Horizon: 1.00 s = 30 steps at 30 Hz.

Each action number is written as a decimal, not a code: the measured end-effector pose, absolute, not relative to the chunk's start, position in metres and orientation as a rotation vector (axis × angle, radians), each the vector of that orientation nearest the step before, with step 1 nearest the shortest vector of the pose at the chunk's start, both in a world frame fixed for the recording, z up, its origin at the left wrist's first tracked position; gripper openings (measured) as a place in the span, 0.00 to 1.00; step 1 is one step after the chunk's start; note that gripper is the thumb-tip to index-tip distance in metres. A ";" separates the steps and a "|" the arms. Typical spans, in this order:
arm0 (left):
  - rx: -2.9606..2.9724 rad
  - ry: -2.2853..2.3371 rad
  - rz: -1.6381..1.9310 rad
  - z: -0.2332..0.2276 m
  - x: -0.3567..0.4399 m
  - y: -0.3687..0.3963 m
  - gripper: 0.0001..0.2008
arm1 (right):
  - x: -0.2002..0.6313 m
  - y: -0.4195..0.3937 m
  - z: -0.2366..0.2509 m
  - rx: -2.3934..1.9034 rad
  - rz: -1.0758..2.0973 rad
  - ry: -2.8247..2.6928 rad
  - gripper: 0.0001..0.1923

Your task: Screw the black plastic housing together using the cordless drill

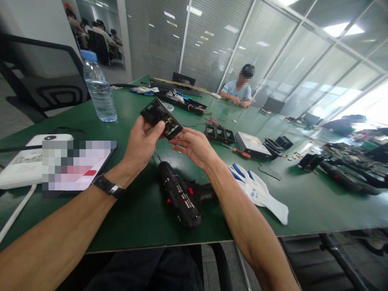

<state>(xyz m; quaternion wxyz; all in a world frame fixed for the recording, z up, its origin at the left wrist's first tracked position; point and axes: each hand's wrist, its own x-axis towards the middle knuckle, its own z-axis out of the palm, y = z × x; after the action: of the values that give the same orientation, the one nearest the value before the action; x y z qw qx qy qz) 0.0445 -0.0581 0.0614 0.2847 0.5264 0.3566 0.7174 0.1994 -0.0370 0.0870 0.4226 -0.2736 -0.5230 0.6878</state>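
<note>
1. Centre of frame, above the bench: black plastic panel held up in the air, long axis running from upper left to lower right.
2. Left hand has it: fingers curled behind, thumb pressed on the near face, a firm pinch at the panel's lower edge.
3. Right hand sits just right of the panel, half open, palm up, fingertips at or almost at its lower-right end; contact unclear. It holds nothing.
4. Left hand is the nearer one, already gripping.
5. Cordless drill lies on the bench directly below both hands, white gloves to its right.
</note>
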 end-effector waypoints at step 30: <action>1.339 0.955 1.601 0.071 0.037 -0.070 0.20 | 0.200 -0.033 0.086 -0.786 0.868 -1.588 0.12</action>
<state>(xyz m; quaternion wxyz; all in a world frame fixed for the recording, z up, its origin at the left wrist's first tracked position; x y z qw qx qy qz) 0.0369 -0.0697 0.0708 0.4108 0.5319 0.3794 0.6359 0.1998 -0.0327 0.0859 0.5516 -0.3322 -0.6714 0.3668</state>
